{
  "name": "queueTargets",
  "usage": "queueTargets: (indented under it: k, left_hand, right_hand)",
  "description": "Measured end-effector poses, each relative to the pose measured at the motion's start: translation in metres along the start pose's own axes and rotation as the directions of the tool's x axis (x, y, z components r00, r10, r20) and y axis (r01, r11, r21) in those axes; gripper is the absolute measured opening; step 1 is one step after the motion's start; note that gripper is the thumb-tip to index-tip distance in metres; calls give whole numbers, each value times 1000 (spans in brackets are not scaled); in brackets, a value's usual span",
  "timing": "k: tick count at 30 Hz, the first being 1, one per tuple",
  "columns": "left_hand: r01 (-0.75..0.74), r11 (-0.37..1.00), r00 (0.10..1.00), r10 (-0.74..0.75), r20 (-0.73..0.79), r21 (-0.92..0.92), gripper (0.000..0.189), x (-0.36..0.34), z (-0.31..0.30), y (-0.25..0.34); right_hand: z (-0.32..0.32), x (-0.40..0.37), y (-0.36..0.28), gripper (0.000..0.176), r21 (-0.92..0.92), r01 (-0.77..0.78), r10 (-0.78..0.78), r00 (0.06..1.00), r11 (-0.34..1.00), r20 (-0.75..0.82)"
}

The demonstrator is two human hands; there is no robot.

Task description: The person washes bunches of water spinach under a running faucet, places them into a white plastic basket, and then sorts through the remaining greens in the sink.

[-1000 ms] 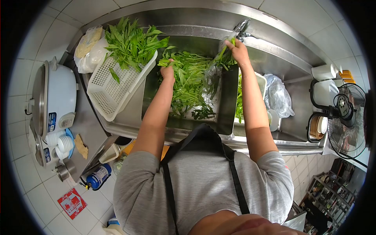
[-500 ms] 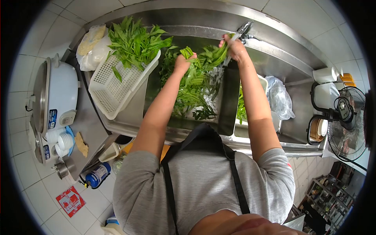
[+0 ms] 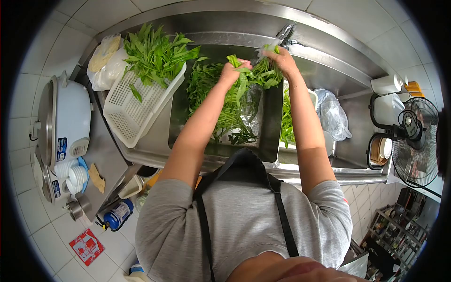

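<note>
My left hand [image 3: 231,74] is closed around stems of leafy greens over the metal basin. Under the running faucet [image 3: 285,34], my right hand [image 3: 281,61] grips another bunch, its leaves hanging down and water splashing on its stems. More leafy greens [image 3: 202,82] lie in water in the deep metal basin [image 3: 270,145]. On the left, a white perforated basket [image 3: 136,110] is tilted at the basin's edge, with a heap of greens [image 3: 157,54] at its upper end.
Right of the basin stand a white container with greens [image 3: 287,124] and a clear plastic bag [image 3: 333,117]. A fan [image 3: 413,141] is at far right. A large cooker [image 3: 73,117], stacked white bowls [image 3: 77,176] and white bags [image 3: 107,66] are on the left.
My left hand has moved up and right with its stems. My right hand has shifted slightly left and down, and its bunch now hangs below it under the water.
</note>
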State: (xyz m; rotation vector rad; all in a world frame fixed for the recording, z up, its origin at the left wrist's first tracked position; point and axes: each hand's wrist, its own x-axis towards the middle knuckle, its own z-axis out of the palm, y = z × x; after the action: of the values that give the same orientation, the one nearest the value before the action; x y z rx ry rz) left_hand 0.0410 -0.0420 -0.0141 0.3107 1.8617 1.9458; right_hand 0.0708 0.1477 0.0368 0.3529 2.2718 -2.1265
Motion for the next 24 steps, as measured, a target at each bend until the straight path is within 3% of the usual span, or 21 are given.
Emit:
queueTargets:
  k: [1,3,5,12,14,15,17,19,20,21,24]
  left_hand:
    - [49,996,999,-49,1,-78,24,-1,-6,-6]
    - [114,992,992,-117,-45,-57,22,-6,-17,-14]
    - [124,981,989,-111,-95,149,24,-4,-34,-29]
    - [286,902,939,-197,-281,322,28,-12,-55,-27]
    - [271,929,946,-209,-247,251,29,-8,-50,-24]
    - [271,930,946,-209,-248,250,29,-5,-46,-23]
    - [110,989,994,-112,15,102,31,2,-33,-21]
    - [64,993,969,-87,233,102,30,8,-15,-11]
    - [122,990,948,-136,287,64,26,10,-4,-8]
    - [-2,999,898,-21,439,53,23,14,6,-3]
    - [-32,999,866,9,499,37,22,19,22,10]
  right_hand:
    - [-2,-1,-1,31,27,12,-11,999,1000,-37]
    - [-4,-5,-4,32,58,48,-47,999,997,-11]
    - [-1,-10,-10,30,11,104,-104,995,995,-10]
    - [11,7,2,25,67,118,-116,992,991,-40]
    - [14,10,6,17,309,5,-43,992,951,116]
    - [16,10,4,17,308,5,-43,992,951,117]
    - [19,9,1,15,-3,-66,65,971,998,230]
    - [28,3,0,19,-148,-52,74,986,988,148]
    - [27,1,-1,20,-157,-23,52,982,987,184]
    - [25,0,0,22,-164,5,31,975,986,219]
    - [3,1,-2,19,-88,-26,43,981,996,188]
